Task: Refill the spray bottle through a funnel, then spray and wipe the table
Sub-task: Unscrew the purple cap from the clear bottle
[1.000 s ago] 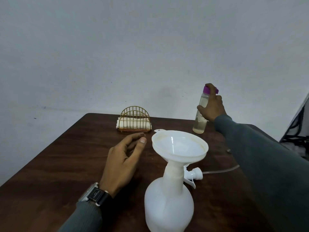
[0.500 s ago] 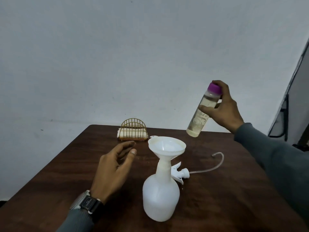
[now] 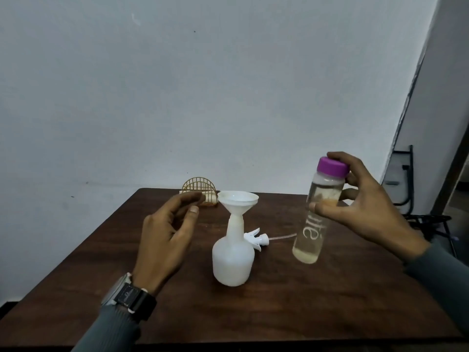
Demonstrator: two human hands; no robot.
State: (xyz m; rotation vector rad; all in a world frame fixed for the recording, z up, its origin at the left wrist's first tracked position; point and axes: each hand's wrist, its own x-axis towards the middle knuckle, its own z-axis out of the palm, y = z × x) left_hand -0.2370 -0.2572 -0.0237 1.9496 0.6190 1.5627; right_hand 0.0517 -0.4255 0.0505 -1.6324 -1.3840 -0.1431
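A white spray bottle (image 3: 233,260) stands upright mid-table with a white funnel (image 3: 238,201) seated in its neck. Its white trigger head (image 3: 255,237) with a thin tube lies on the table just behind it. My right hand (image 3: 368,209) grips a clear bottle (image 3: 317,219) with a purple cap (image 3: 333,166), held in the air to the right of the funnel and holding pale liquid. My left hand (image 3: 167,235) hovers left of the spray bottle, fingers apart and holding nothing.
A gold wire holder (image 3: 200,190) with white cloths stands at the table's far edge. The dark wooden table (image 3: 279,313) meets a plain wall behind. A black metal frame (image 3: 406,179) stands off the table at the right.
My right hand lifted the clear bottle off the table's far right and carried it nearer, to the right of the funnel. My left hand rose slightly. The view pulled back.
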